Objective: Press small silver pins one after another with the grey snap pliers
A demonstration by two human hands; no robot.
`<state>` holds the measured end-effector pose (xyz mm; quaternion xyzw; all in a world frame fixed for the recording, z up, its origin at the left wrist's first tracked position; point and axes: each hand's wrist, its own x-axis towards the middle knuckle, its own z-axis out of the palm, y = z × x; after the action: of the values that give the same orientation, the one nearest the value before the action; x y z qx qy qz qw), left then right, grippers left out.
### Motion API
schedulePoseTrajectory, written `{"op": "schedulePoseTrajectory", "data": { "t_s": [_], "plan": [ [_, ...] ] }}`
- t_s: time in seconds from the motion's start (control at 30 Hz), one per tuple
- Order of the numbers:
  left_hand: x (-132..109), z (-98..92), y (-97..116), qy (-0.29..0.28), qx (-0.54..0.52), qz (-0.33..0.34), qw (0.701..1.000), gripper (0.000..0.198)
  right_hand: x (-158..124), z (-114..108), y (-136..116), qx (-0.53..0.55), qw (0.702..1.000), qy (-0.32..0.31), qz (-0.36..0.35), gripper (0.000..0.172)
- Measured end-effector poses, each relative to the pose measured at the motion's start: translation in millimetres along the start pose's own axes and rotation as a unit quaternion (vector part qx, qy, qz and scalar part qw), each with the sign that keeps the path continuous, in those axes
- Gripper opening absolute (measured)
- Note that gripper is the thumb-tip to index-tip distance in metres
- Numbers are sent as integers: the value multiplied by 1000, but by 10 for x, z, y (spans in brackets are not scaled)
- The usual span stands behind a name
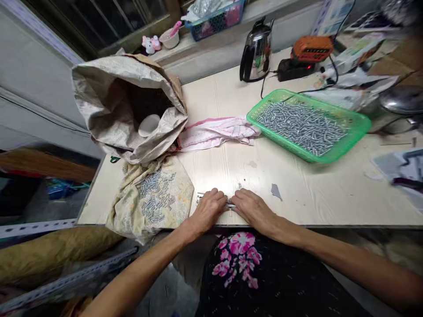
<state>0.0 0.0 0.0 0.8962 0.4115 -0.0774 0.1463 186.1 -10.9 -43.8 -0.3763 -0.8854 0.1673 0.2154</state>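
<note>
Close together at the table's front edge, both hands have their fingers curled over a thin metal piece (229, 204) that shows between them. My left hand (209, 209) is closed, with a small metal end (199, 197) sticking out on its left side. My right hand (254, 210) is closed too, its fingertips pinching the other end. Most of the piece is hidden under the fingers, so its kind cannot be made out. Left of my left hand, several small metal pins (154, 204) lie scattered on a stained cloth (180, 182).
A green basket (284, 140) heaped with small metal parts (302, 125) stands at the right. An open sack (95, 97) with a white bowl (149, 125) inside is at the left. Behind are a pink-white cloth (214, 132), a kettle (261, 48) and a battery on a charger (312, 48).
</note>
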Motion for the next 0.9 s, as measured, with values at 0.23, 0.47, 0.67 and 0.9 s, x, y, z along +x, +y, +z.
{"op": "schedulePoseTrajectory", "data": {
  "t_s": [0.23,0.47,0.67,0.9],
  "plan": [
    [-30,0,16,24,-11,-11,1000,17,16,-10,21,14,1000,-9,-6,20],
    [-61,65,28,68,-19,-25,997,18,3,9,65,8,1000,-19,-14,14],
    [-266,536,271,273,-29,-75,959,32,-44,-143,100,-47,999,-13,16,50],
    [-401,773,481,330,-65,-67,939,31,207,-196,388,-99,993,-64,2,22]
  ]
}}
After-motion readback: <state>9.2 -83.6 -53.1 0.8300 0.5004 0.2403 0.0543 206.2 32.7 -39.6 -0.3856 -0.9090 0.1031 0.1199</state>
